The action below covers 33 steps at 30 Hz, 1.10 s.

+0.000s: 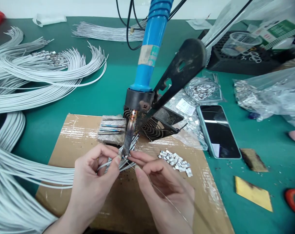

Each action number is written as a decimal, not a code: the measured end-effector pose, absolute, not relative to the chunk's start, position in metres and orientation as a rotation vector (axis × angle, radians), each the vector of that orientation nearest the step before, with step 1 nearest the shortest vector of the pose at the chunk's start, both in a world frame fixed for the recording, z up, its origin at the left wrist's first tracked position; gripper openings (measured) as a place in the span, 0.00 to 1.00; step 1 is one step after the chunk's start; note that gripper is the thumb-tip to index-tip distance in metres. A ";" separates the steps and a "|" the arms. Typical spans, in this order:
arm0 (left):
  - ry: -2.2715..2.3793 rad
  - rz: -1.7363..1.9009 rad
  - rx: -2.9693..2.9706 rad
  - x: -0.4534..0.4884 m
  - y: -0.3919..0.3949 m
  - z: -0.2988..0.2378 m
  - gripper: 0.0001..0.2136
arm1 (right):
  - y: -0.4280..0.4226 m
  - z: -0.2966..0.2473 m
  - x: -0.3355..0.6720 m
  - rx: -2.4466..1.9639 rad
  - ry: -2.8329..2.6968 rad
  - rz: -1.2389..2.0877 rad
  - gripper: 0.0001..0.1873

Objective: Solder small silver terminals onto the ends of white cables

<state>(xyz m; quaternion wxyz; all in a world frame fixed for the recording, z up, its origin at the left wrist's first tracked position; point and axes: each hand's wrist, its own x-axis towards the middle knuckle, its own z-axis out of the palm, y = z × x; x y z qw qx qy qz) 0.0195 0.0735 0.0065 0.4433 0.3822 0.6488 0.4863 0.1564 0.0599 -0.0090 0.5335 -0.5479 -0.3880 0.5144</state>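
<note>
A bunch of white wires point(113, 164) is pinched by the left hand point(93, 182), its fingers point(114, 162) closed together on the wire ends just below the tip of the soldering iron point(130, 133). A thin strand of solder wire point(162, 191) is held by the right hand point(162, 185), its fingers point(137, 161) clamped on it, and the strand's end is brought up to the same spot at the iron's tip, where both hands nearly meet. The iron, with a blue handle point(152, 42), is fixed in a black stand point(176, 74) at the far edge of a taped cardboard sheet point(71, 136), which lies on the green desk point(108, 84). A small heap of metal terminals point(176, 161) is seen on the cardboard just right of the right hand. A phone point(217, 130) lies further right on the desk, and loose white wire bundles point(40, 74) are spread across the left side. A yellow sponge piece point(253, 193) lies near right.
</note>
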 end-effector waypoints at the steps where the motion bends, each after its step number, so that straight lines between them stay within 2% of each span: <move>1: 1.611 1.195 0.952 0.019 0.074 0.008 0.05 | 0.060 -0.009 0.156 -1.306 -0.925 1.223 0.11; 11: 1.607 1.123 0.997 0.014 0.072 0.009 0.05 | 0.060 -0.009 0.155 -1.276 -0.924 1.213 0.11; 16: 1.626 1.220 0.967 0.018 0.076 0.012 0.05 | 0.061 -0.010 0.155 -1.282 -0.929 1.219 0.11; 33: 1.619 1.211 0.979 0.019 0.079 0.013 0.05 | 0.060 -0.012 0.156 -1.278 -0.934 1.222 0.10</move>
